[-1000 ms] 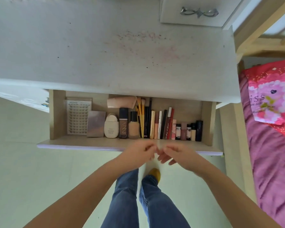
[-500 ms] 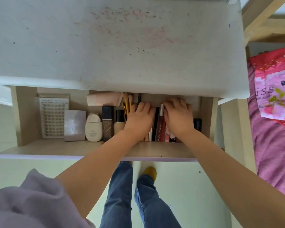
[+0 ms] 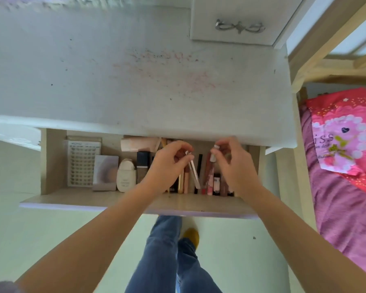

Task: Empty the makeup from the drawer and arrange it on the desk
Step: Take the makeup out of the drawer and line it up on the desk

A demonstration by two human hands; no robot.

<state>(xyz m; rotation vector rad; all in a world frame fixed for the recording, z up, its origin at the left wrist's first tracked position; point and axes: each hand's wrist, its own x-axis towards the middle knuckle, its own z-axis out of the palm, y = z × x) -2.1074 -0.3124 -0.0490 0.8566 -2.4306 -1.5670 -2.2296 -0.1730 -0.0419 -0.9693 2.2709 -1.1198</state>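
Slim makeup tubes — upright row in open drawer (image 3: pixel 51 161). Left hand (image 3: pixel 167 166) pinches silver tube (image 3: pixel 193 172); right hand (image 3: pixel 232 163) pinches pink tube (image 3: pixel 210 172). Probably light, rigid, slick — grip near caps.

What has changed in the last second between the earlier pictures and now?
Both hands went into the drawer and came up holding makeup: the left hand pinches a slim silver tube, the right hand a pink tube. The lash tray, compact and white bottle stayed put.
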